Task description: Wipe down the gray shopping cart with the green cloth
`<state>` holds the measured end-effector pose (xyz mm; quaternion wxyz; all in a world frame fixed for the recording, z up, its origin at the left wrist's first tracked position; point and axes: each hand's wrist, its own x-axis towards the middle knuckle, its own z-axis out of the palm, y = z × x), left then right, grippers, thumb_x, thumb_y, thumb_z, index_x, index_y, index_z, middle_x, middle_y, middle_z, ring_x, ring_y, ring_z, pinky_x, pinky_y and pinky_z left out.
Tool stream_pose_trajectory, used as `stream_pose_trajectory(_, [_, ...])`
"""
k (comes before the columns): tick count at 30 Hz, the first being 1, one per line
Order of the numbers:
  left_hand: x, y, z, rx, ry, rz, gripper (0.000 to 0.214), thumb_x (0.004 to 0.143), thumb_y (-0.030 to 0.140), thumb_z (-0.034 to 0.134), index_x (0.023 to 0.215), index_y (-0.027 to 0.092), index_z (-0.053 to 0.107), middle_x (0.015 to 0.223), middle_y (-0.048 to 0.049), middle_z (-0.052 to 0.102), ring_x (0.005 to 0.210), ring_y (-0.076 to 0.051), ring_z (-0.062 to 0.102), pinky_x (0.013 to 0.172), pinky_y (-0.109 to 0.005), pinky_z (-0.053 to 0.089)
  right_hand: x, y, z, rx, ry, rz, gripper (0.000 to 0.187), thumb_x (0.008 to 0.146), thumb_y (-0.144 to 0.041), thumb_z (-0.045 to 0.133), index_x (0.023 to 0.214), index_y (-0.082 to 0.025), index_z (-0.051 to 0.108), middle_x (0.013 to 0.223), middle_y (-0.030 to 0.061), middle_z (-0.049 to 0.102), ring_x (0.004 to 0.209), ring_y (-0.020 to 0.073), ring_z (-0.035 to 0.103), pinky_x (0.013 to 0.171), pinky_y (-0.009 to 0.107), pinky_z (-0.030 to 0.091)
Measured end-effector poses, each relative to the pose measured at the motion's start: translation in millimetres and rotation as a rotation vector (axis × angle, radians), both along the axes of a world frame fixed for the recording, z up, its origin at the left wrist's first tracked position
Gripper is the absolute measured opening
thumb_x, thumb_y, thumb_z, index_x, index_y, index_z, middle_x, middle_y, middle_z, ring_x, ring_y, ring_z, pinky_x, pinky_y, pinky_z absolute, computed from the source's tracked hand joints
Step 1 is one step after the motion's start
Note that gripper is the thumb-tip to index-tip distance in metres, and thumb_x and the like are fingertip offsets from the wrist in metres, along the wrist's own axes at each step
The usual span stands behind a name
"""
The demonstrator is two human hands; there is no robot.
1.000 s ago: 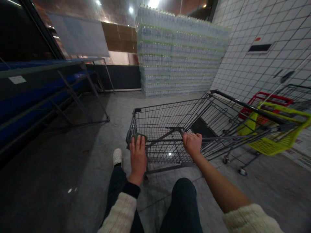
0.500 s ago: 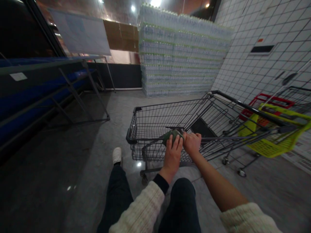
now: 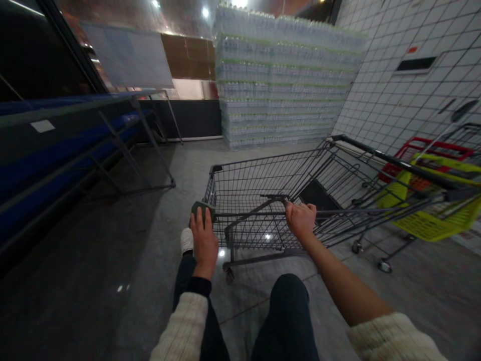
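Note:
A grey wire shopping cart (image 3: 248, 188) stands in front of me, its basket slanting across the view. My left hand (image 3: 205, 240) is at the cart's front left corner, its fingers bent over a dark green cloth (image 3: 199, 206) that looks folded. The cloth lies against the corner and the end of the near top rail; the palm side is hidden. Farther right, my right hand (image 3: 301, 220) is closed in a fist around that same near rail. Between the two hands the rail is bare, and the basket wires show behind it.
A tall stack of shrink-wrapped bottles (image 3: 281, 80) stands by the tiled wall (image 3: 406, 95). At right are a yellow basket (image 3: 432, 223) on a wheeled frame and a red basket (image 3: 404, 155). A metal-framed rack (image 3: 141, 118) with blue shelves lines the left.
My left hand has slid left along the near rail with the green cloth, from beside my right hand to the front corner. My right hand keeps its grip on the rail.

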<state>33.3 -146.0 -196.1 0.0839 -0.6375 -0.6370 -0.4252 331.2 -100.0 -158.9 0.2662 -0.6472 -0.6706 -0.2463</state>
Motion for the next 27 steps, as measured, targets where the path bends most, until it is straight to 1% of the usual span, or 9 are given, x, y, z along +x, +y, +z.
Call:
stream_pose_trajectory(6, [44,4,-14.9,0.131,-0.354,0.033,0.079,0.079,-0.004,0.033,0.153,0.016,0.013,0.161,-0.0124,-0.002,0.148,-0.025,0.000,0.121,-0.047,0.015,2,1,-1.6,0.015,-0.013,-0.020,0.049,0.097,-0.029,0.037,0.058,-0.016,0.063,0.060,0.0070,0.066,0.065,0.0175,0.053,0.076,0.035,0.023])
stream_pose_trajectory(10, [52,7,-14.6,0.156,-0.496,0.104,0.078,0.080,-0.003,0.035,0.153,0.014,0.013,0.161,-0.0117,-0.005,0.148,-0.023,0.000,0.121,-0.042,0.013,3,0,-1.4,0.004,-0.020,-0.027,0.048,0.097,-0.029,0.036,0.059,-0.016,0.063,0.060,0.0067,0.066,0.064,0.0170,0.052,0.077,0.035,0.023])
stream_pose_trajectory(13, [58,7,-11.1,0.150,-0.536,0.127,0.080,0.079,-0.004,0.035,0.153,0.015,0.011,0.161,-0.0118,-0.004,0.148,-0.023,-0.001,0.121,-0.044,0.013,3,0,-1.6,-0.003,-0.007,-0.019,0.048,0.097,-0.028,0.035,0.060,-0.015,0.063,0.061,0.0069,0.067,0.065,0.0171,0.053,0.077,0.035,0.023])
stream_pose_trajectory(15, [73,4,-11.6,0.140,-0.524,0.098,0.082,0.079,-0.005,0.035,0.154,0.019,0.009,0.161,-0.0113,-0.005,0.148,-0.025,0.001,0.121,-0.046,0.014,2,1,-1.9,-0.003,0.001,-0.018,0.049,0.097,-0.028,0.035,0.060,-0.015,0.063,0.061,0.0073,0.067,0.065,0.0172,0.053,0.077,0.035,0.024])
stream_pose_trajectory(17, [95,0,-17.2,0.118,-0.472,0.024,0.085,0.078,-0.006,0.034,0.154,0.023,0.007,0.161,-0.0110,-0.005,0.148,-0.025,0.005,0.119,-0.046,0.020,2,2,-2.0,-0.002,0.001,-0.021,0.049,0.097,-0.028,0.035,0.059,-0.015,0.063,0.062,0.0076,0.067,0.065,0.0174,0.054,0.076,0.036,0.024])
stream_pose_trajectory(19, [116,-5,-27.2,0.090,-0.360,-0.072,0.087,0.077,-0.009,0.034,0.154,0.025,0.008,0.161,-0.0117,0.000,0.147,-0.026,0.010,0.117,-0.045,0.028,1,3,-1.8,-0.004,-0.002,-0.026,0.049,0.097,-0.028,0.035,0.059,-0.015,0.063,0.061,0.0078,0.066,0.065,0.0176,0.054,0.076,0.036,0.024])
stream_pose_trajectory(21, [130,-8,-37.3,0.080,-0.206,-0.154,0.087,0.077,-0.010,0.034,0.153,0.024,0.012,0.161,-0.0133,0.008,0.147,-0.027,0.012,0.115,-0.047,0.032,1,4,-1.6,-0.004,-0.010,-0.032,0.049,0.097,-0.028,0.035,0.059,-0.015,0.063,0.060,0.0079,0.065,0.065,0.0176,0.053,0.076,0.036,0.024])
stream_pose_trajectory(24, [129,-5,-41.9,0.100,-0.034,-0.171,0.079,0.079,-0.007,0.040,0.150,0.023,0.025,0.158,-0.0145,0.020,0.147,-0.032,0.011,0.113,-0.058,0.030,2,5,-2.1,-0.002,-0.018,-0.035,0.049,0.097,-0.029,0.036,0.059,-0.015,0.064,0.060,0.0082,0.066,0.065,0.0178,0.054,0.076,0.036,0.024])
stream_pose_trajectory(27, [116,8,-31.5,0.122,-0.001,-0.139,0.069,0.082,0.000,0.046,0.147,0.022,0.033,0.156,-0.0140,0.026,0.147,-0.033,0.005,0.113,-0.061,0.028,2,6,-3.3,-0.001,-0.019,-0.034,0.048,0.097,-0.029,0.036,0.059,-0.015,0.063,0.061,0.0081,0.066,0.066,0.0178,0.054,0.076,0.036,0.024])
